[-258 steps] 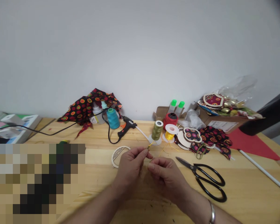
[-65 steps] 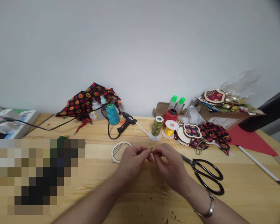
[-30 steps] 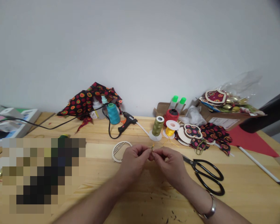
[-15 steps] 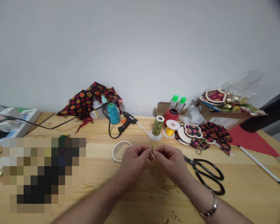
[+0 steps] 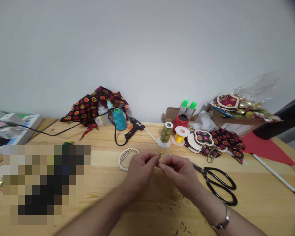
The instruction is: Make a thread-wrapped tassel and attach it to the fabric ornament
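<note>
Head view, left hand (image 5: 140,170): fingers curled together, thumb and forefinger pinched on a short bit of yellow cord (image 5: 160,153) whose tip pokes up past the fingertips.
Head view, right hand (image 5: 180,170): fingertips drawn together right against the left hand's, at the same cord; whether they actually grip it I cannot tell. A metal bracelet (image 5: 225,218) sits on the wrist.
Cord's place: above the wooden table (image 5: 260,203), between the two hands, just in front of the olive thread spool (image 5: 166,132).
Beside the left hand: a round wooden cutout (image 5: 127,158) flat on the table.
Beside the right hand: black scissors (image 5: 217,185), lying apart from it.
Further back: yellow cord reel (image 5: 180,135), red spool (image 5: 180,121), teal spool (image 5: 119,119), black glue gun (image 5: 134,128), patterned fabric (image 5: 93,106) against the wall.
</note>
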`<state>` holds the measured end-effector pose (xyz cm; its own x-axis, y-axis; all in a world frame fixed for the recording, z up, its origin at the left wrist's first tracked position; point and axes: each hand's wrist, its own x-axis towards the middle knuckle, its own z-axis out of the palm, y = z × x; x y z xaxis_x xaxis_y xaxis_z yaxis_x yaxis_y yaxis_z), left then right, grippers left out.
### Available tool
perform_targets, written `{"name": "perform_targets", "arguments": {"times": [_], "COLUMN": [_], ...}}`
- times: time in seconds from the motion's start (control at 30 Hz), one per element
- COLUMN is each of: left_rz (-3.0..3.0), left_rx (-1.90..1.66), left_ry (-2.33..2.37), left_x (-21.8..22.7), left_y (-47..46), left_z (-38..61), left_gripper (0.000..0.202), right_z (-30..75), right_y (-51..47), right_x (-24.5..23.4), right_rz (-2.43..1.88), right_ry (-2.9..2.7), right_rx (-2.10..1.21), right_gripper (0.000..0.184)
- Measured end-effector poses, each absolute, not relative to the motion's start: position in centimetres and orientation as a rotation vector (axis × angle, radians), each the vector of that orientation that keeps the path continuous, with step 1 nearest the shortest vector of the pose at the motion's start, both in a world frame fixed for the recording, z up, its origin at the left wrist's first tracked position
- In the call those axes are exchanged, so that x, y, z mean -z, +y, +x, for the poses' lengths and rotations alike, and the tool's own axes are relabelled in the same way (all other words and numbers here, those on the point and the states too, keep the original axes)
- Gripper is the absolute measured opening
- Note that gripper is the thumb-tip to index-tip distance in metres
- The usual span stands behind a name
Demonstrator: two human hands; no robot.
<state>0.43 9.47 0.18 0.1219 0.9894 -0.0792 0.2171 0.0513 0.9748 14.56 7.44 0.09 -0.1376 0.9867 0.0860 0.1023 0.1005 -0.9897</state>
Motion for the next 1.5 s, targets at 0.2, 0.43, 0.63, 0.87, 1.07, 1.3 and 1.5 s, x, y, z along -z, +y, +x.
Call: {"name": "perform_targets", "arguments": {"times": [0.2,0.43,0.63,0.87,1.07,1.3,1.5], "left_rz": [1.341,1.385,1.401,1.370,1.347,1.337,1.371], "left_rx": [-0.969,-0.985,-0.970,-0.993,-1.022,-1.037,-1.053], "left_ry": [1.267,1.300,1.314,1.289,1.251,1.251,1.262], "left_x": [0.2,-0.1,-0.2,-0.4,-0.4,-0.3,-0.2], "left_y": [9.6,9.6,9.6,9.5,9.4,9.4,9.3], "left_z": [0.5,0.3,0.3,0.4,0.5,0.5,0.6], "left_gripper": [0.020,0.023,0.025,0.018,0.017,0.016,0.014], "right_z": [14.3,15.2,15.5,14.7,14.6,14.6,14.5], "right_y": [6.9,6.3,6.5,8.3,8.4,8.4,8.2], "right_x": [-0.7,-1.3,-0.7,0.6,0.9,0.7,0.6], "right_rz": [-1.110,-0.959,-1.098,-1.415,-1.298,-1.222,-1.219], "right_ry": [-1.673,-1.961,-1.857,-1.430,-1.410,-1.304,-1.266], "right_rx": [-1.089,-1.246,-1.205,-1.124,-1.283,-1.412,-1.393], "right_gripper": [0.012,0.013,0.047,0.021,0.021,0.018,0.018]}}
